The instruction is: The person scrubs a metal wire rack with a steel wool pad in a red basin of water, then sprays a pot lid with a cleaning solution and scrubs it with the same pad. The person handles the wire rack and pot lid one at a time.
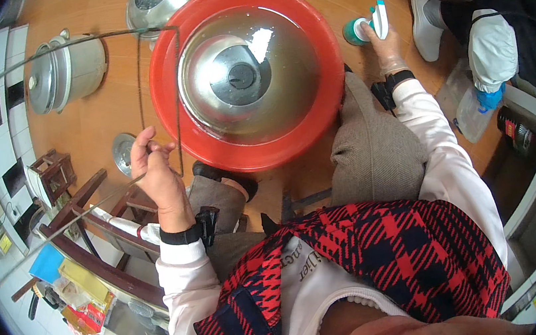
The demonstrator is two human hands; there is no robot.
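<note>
My left hand holds a thin metal wire frame by one of its rods, beside a red plastic basin. Part of the frame reaches over the basin's left rim; the rest runs off to the left. A domed metal lid with a dark round knob sits in the basin's murky water. To the right of the basin, my right hand grips a teal spray bottle near its white trigger head. Something clear, like thin plastic, shows at my right wrist.
Behind the basin lies another metal lid. A lidded metal pot and a small round metal lid are on the left. Wooden furniture stands lower left. At right, another person's blue-gloved hand is by a clear plastic container.
</note>
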